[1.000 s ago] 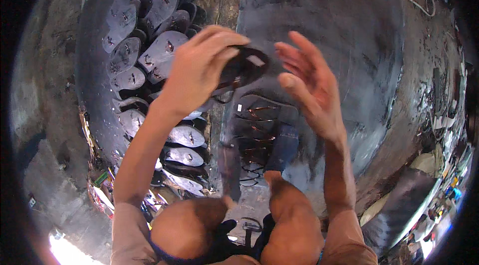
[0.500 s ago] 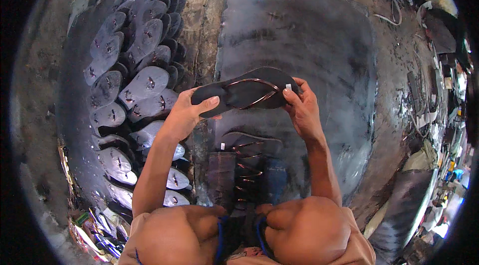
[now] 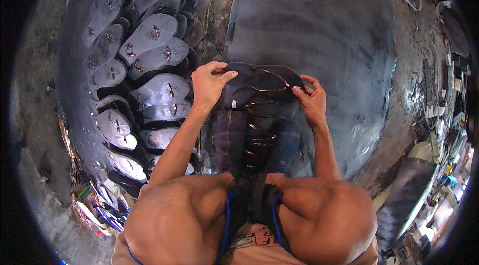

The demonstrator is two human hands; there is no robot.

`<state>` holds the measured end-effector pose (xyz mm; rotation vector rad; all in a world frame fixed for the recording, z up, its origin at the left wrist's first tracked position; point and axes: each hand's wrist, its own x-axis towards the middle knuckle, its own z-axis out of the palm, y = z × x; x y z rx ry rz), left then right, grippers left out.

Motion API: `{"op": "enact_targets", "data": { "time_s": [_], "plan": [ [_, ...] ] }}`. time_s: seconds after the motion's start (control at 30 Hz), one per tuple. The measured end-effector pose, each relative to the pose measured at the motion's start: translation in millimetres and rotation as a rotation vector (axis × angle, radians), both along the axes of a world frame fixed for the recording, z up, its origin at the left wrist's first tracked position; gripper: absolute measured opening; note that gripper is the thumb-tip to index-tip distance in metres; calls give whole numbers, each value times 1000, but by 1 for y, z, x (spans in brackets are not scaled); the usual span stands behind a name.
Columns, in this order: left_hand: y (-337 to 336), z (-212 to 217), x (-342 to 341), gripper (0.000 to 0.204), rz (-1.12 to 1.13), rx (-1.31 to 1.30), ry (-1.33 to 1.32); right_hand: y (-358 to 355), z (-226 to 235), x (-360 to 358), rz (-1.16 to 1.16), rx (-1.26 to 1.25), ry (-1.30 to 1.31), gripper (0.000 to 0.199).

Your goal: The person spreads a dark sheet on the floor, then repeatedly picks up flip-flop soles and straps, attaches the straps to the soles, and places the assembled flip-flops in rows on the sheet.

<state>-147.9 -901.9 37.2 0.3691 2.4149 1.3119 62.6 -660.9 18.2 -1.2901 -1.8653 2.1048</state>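
Observation:
A black flip-flop (image 3: 271, 76) with a shiny bronze strap lies sideways between my two hands, sole down. Its left end is pinched by thumb and fingers of my left hand (image 3: 209, 83). At its other end, by the strap's toe post, my right hand (image 3: 312, 99) grips the edge. Just below it, toward me, runs a row of black flip-flops (image 3: 257, 137) with the same bronze straps, partly hidden between my shins. Whether the held one touches that row I cannot tell. A small white tag (image 3: 234, 104) shows near the row's far left.
Many dark soles (image 3: 152, 30) lie overlapping on the left, undersides up. A large dark sheet (image 3: 319, 30) covers the floor ahead and right. Folded denim pieces (image 3: 229, 135) flank the row. A dark roll (image 3: 406, 197) and clutter line the right side.
Both hands have brought the flip-flop closer to the row in front of me. The right hand's thumb no longer lies over a white tag on it. My view has shifted too.

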Motion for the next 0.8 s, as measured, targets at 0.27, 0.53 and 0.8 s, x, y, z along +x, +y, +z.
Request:
{"op": "enact_targets", "data": {
  "time_s": [0.27,0.53,0.8],
  "plan": [
    [4,-6,3,43,-115,-186,48,13,-22,2,50,50,8,46],
    [17,-7,-7,44,-368,-415,175,12,6,-10,293,530,-267,54],
    [29,-28,32,64,-340,-66,31,-2,-6,-10,602,1006,-132,80]
  ]
}}
